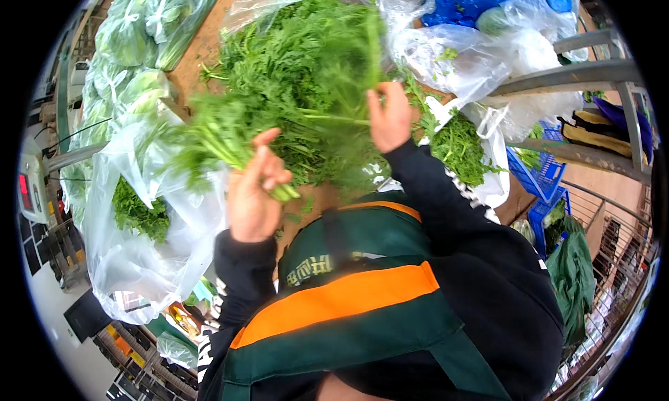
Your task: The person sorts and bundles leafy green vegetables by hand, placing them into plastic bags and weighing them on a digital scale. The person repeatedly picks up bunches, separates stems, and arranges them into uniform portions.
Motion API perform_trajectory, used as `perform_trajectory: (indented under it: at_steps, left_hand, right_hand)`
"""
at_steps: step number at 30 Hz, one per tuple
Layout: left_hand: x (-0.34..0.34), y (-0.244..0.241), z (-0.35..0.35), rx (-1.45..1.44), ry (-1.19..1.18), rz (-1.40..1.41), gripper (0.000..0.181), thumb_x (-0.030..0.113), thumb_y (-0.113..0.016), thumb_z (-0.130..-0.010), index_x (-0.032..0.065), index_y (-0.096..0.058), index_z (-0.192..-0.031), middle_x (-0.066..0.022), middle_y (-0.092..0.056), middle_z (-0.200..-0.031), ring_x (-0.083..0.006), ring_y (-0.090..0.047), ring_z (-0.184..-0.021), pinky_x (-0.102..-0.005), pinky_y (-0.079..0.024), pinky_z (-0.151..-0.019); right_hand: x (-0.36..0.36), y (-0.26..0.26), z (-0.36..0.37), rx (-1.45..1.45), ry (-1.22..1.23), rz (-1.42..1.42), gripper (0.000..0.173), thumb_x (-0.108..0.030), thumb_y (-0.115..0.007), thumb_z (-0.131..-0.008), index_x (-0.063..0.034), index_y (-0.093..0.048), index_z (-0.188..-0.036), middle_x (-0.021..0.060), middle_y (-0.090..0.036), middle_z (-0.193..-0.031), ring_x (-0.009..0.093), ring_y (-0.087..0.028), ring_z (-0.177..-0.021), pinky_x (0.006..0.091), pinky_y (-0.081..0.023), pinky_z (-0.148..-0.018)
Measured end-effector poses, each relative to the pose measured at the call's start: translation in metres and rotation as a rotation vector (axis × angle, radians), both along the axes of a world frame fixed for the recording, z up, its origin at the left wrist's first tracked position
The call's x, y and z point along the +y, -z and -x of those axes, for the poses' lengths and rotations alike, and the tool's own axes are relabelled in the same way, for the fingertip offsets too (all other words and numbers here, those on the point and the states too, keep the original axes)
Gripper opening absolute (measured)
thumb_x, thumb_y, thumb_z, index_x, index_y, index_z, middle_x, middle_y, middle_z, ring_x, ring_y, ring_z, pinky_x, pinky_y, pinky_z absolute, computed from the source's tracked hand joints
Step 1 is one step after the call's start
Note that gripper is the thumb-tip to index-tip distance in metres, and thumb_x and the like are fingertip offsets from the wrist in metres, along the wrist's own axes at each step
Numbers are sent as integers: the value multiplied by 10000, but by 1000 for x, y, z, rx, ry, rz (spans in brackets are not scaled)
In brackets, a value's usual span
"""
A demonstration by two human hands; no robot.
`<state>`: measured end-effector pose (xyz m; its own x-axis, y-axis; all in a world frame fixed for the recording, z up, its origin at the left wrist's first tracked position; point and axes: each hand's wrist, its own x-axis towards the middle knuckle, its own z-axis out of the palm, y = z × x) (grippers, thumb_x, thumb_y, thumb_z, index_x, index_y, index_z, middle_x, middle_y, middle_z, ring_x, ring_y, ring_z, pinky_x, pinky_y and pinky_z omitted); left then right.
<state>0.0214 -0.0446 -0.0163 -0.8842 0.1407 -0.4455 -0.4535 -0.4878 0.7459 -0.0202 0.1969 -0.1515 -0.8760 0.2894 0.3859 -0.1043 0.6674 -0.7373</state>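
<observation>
A small bunch of leafy greens [217,134], probably garland chrysanthemum, lies in my left hand [256,200], its cut stems sticking out past the palm. My right hand [392,116] pinches an upright green stalk [373,51], blurred by motion. Between and beyond both hands a large heap of the same greens [292,51] covers the brown tabletop [196,56]. Left of my left hand, a clear plastic bag [125,275] gapes with some greens [138,213] inside. Close to my right forearm, a white plastic bag [499,186] holds loose leaves and stems [457,150].
Bagged green vegetables [123,35] are stacked at the far left. Crumpled clear plastic [454,61] and a blue plastic bag [496,1] lie far right. A metal rail [569,77] borders the right side, with blue crates [533,171] below. A device with a red display [25,192] stands left.
</observation>
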Motion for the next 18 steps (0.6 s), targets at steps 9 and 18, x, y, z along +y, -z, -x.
perform_trajectory:
  at_steps: [9, 18]
  left_hand:
    - [25, -3, -16, -52, 30, -19, 318, 118, -639, -976, -11, -578, -1260, -22, -599, -978, -87, -480, -752, -268, -426, -696]
    - [25, 10, -35, -167, 29, 68, 320, 219, -538, -1034, -5, -570, -1260, -74, -644, -1130, -159, -632, -1011, -313, -530, -838]
  right_hand:
    - [-27, -115, -29, 141, -399, 93, 236, -100, -679, -878, -37, -646, -1102, 154, -545, -1087, 316, -605, -945, 392, -523, -787]
    - [-45, -125, -48, -92, -737, 57, 195, -132, -696, -834, -46, -629, -996, 130, -548, -1026, 319, -643, -743, 404, -537, -611]
